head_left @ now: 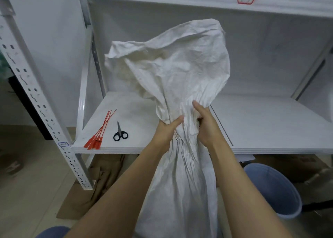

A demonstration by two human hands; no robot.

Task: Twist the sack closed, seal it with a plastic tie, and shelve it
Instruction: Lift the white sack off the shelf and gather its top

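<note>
The crumpled white woven sack [173,72] stands upright in front of the shelf, its fabric gathered into a pleated neck about halfway up. Both hands grip it at that neck. The left hand [166,131] wraps round the neck from the left, its thumb lying across the front of the pleats. The right hand [205,124] holds from the right and slightly higher, with the fingers curled into the fabric and the thumb pointing up along the sack. The two hands are close together, with only a narrow band of bunched cloth showing between them.

Above the grip, the loose top of the sack billows up and flops open toward the left, its rim folded and ragged. Below the grip, the filled body hangs down between the forearms and runs out of the bottom of the view. What it rests on cannot be seen.

A bundle of thin red plastic ties [100,131] with flat tags lies on the white shelf board [270,126], left of the sack and near the front edge. A pair of black-handled scissors [119,133] lies just beside them, closed, blades pointing away. A white perforated metal upright [36,100] slants down at the left. Flattened brown cardboard [93,183] lies on the floor under the shelf, and a pale blue round bucket [277,189] stands at the lower right.
</note>
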